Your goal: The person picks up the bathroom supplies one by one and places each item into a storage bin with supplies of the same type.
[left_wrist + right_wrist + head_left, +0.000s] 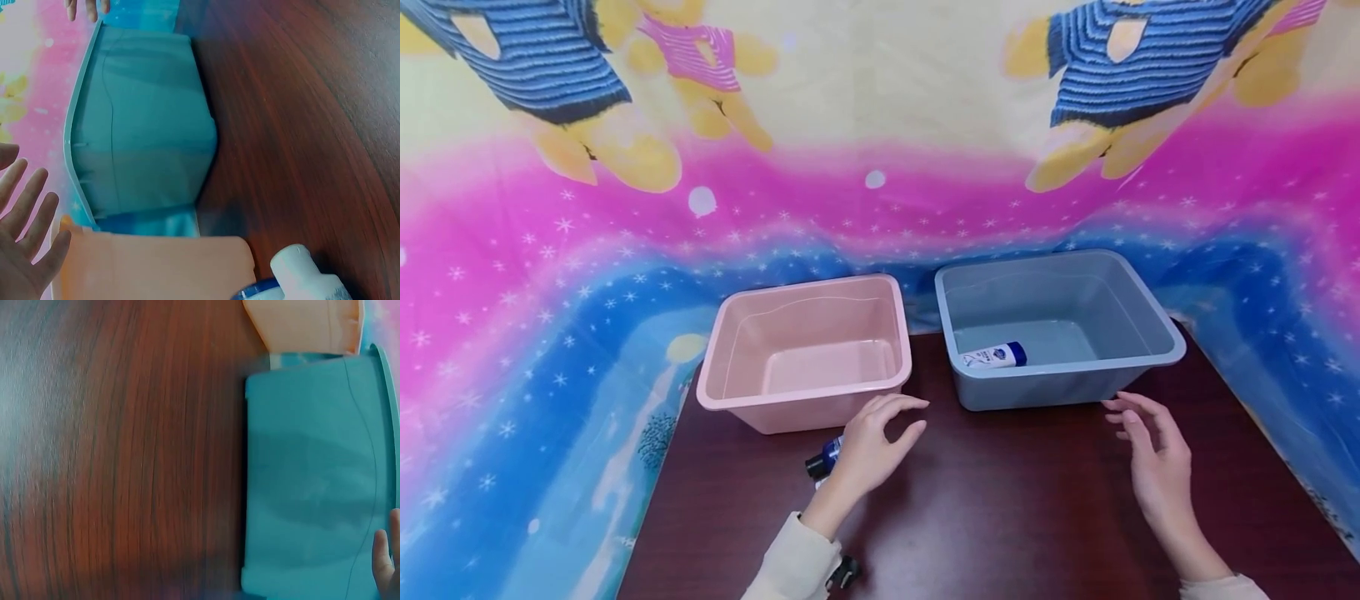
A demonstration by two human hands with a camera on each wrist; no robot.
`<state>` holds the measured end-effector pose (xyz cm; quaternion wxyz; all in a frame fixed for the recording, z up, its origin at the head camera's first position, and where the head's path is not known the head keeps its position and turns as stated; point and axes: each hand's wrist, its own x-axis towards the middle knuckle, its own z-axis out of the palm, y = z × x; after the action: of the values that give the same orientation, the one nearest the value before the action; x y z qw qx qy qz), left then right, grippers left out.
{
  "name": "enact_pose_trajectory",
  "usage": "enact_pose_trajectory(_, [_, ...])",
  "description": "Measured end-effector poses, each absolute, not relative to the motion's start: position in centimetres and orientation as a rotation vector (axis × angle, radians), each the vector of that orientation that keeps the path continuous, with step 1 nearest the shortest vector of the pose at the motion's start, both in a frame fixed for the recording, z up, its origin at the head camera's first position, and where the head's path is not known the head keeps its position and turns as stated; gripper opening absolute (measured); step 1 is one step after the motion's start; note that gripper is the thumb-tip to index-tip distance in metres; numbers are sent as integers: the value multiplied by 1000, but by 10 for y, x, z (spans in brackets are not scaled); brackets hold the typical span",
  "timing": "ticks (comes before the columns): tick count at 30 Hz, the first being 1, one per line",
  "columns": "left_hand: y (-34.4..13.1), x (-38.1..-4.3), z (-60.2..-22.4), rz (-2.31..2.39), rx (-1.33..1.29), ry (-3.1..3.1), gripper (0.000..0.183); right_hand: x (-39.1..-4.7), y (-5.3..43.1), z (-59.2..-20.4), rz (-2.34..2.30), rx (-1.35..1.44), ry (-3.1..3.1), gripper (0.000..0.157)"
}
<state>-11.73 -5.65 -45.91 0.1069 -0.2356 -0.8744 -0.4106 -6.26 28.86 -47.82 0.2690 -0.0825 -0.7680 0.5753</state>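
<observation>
My left hand (872, 446) hovers in front of the pink basin (827, 400), its fingers loosely bent and nothing in them. Partly hidden behind that hand lies a dark blue bottle with a black cap (823, 460). A white bottle end (300, 269) beside a blue rim shows low in the left wrist view. My right hand (1161, 471) is near the front right corner of the blue-grey basin (1067, 381), also holding nothing. Inside that basin, a white bottle with a dark blue cap (996, 356) lies on its side near the front left.
Both basins stand side by side at the back of a dark wooden table (1000, 508). A small black item (846, 572) is partly covered by the left sleeve. Behind the table hangs a printed cloth (857, 200) with bears and snowflakes.
</observation>
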Motion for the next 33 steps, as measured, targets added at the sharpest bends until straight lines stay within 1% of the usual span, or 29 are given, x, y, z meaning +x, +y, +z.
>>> enact_pose_trajectory(8, [-75,-116,-463,-1207,-678,-2508,26,-61,269,-481,1567,-154,-2158,27])
enact_pose_trajectory(19, [-90,-108,-473,-1209,-557,-2543,23,-63,249,-484,1621,-46,-2176,25])
enact_pose_trajectory(27, [-100,-106,-481,-1189,-512,-2559,25,-65,235,-486,1683,-37,-2135,25])
enact_pose_trajectory(33, [-106,-103,-479,-1190,-503,-2552,24,-67,225,-487,1725,-38,-2125,25])
